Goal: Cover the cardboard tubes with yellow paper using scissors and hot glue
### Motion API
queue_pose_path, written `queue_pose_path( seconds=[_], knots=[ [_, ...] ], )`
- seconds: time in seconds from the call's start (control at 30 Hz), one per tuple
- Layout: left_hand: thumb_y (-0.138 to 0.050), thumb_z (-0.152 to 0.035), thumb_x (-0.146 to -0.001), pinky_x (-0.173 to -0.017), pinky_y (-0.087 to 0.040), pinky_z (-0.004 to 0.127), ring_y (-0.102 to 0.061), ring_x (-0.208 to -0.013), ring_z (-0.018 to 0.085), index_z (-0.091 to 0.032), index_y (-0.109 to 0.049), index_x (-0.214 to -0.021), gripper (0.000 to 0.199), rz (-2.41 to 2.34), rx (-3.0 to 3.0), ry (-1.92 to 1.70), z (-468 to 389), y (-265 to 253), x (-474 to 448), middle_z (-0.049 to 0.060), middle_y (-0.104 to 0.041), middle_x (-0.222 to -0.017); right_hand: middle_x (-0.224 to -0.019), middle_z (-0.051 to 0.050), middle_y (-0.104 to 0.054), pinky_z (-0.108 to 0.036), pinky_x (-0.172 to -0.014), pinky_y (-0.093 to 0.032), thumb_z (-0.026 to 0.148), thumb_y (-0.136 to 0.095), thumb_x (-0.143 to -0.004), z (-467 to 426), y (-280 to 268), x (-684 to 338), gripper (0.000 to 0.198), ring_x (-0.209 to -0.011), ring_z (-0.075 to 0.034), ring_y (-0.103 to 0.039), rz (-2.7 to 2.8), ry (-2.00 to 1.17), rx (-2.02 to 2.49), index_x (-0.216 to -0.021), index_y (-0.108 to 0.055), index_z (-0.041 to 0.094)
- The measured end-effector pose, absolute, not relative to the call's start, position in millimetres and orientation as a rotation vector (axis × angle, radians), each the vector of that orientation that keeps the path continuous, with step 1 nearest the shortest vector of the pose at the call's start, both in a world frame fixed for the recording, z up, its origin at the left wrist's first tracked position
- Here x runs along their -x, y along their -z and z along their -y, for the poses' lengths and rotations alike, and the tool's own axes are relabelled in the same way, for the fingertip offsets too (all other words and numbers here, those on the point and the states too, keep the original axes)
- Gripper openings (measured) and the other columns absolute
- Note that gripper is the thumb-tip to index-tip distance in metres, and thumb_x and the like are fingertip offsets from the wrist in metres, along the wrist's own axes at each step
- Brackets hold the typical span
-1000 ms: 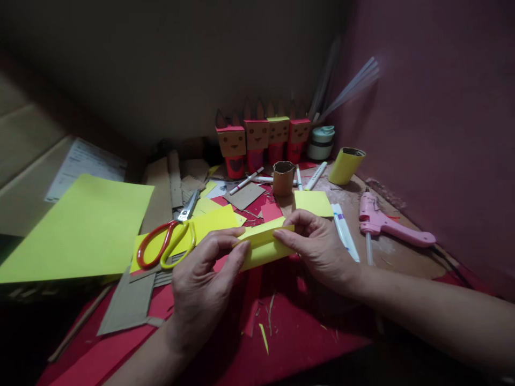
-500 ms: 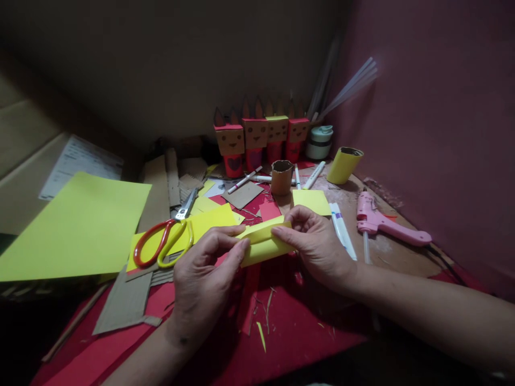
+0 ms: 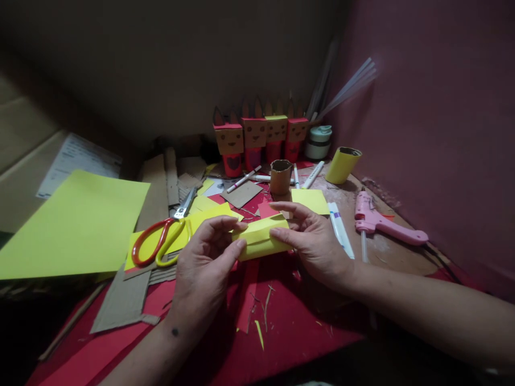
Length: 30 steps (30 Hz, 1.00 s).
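Observation:
Between my two hands is a yellow paper roll [image 3: 263, 239], lying sideways, with an overlapping edge running along its length. My left hand [image 3: 211, 257] pinches its left end with the thumb below the seam. My right hand [image 3: 317, 244] grips the other end, thumb pressed on the seam and forefinger along the far side. Whether a cardboard tube is inside the roll I cannot tell. Behind it a bare brown cardboard tube [image 3: 280, 178] stands upright. A yellow-covered tube [image 3: 343, 165] leans at the right. Scissors [image 3: 163, 241] with red and yellow handles lie left of my left hand.
A pink glue gun [image 3: 380, 220] rests on cardboard at the right, its cord trailing. Several box-headed cardboard figures [image 3: 230, 147] stand at the back beside a pale green container [image 3: 319, 142]. Markers [image 3: 341, 230], paper scraps and a large yellow sheet [image 3: 80, 230] lie around.
The paper's raised flap now lies flatter over the roll. My right forefinger has straightened along the far side, and my left fingers have shifted slightly at their end.

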<state>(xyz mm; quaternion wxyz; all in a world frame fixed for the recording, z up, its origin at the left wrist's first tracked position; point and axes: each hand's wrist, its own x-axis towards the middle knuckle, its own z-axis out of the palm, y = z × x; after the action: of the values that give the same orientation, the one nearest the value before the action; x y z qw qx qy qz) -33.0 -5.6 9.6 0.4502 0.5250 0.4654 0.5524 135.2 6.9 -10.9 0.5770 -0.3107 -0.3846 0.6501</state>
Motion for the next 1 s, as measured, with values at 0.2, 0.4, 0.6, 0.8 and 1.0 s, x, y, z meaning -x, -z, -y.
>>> queue_pose_path(
  seconds=[0.2,0.4,0.6,0.8,1.0],
  knots=[
    [-0.081,-0.026,-0.064,-0.078,-0.053,0.028,-0.061,-0.098,0.018,-0.028,-0.055,-0.118,0.060,-1.244,-1.323,-1.240,5,-5,25,0.000,-0.058,-0.105,-0.083,0.003,-0.073,-0.025,-0.071,-0.055,0.016,-0.075,-0.073,-2,11,-133,0.034,-0.075,-0.012,-0.068,1.002,-1.455,0.738,-0.104,-0.069,0.027],
    [-0.081,-0.026,-0.062,-0.077,-0.053,0.028,-0.060,-0.099,0.019,-0.028,-0.058,-0.114,0.057,-1.266,-1.291,-1.254,2,-3,22,0.001,-0.058,-0.104,-0.091,0.004,-0.073,-0.025,-0.078,-0.054,0.015,-0.073,-0.077,3,10,-134,0.033,-0.081,-0.011,-0.066,1.110,-1.421,0.683,-0.105,-0.071,0.031],
    [-0.080,-0.014,-0.060,-0.063,-0.055,0.020,-0.064,-0.077,0.011,-0.030,-0.059,-0.110,0.057,-1.123,-1.139,-1.285,-2,-7,31,-0.003,-0.059,-0.096,-0.090,0.004,-0.073,-0.025,-0.073,-0.054,0.014,-0.075,-0.074,-2,9,-138,0.032,-0.081,-0.012,-0.066,1.010,-1.456,0.725,-0.102,-0.072,0.031],
    [-0.080,-0.013,-0.062,-0.063,-0.057,0.019,-0.065,-0.076,0.012,-0.025,-0.062,-0.108,0.051,-1.120,-1.231,-1.235,-6,-10,46,0.000,-0.063,-0.096,-0.090,0.003,-0.074,-0.022,-0.072,-0.054,0.014,-0.076,-0.073,-5,10,-140,0.028,-0.079,-0.010,-0.065,1.041,-1.458,0.746,-0.098,-0.074,0.029],
    [-0.077,-0.011,-0.065,-0.068,-0.057,0.018,-0.066,-0.078,0.010,-0.025,-0.063,-0.105,0.044,-1.080,-1.266,-1.322,3,-8,35,-0.003,-0.063,-0.096,-0.102,0.003,-0.074,-0.027,-0.083,-0.055,0.016,-0.080,-0.070,-1,11,-139,0.034,-0.092,-0.013,-0.067,1.145,-1.369,0.782,-0.100,-0.074,0.030]
  ],
)
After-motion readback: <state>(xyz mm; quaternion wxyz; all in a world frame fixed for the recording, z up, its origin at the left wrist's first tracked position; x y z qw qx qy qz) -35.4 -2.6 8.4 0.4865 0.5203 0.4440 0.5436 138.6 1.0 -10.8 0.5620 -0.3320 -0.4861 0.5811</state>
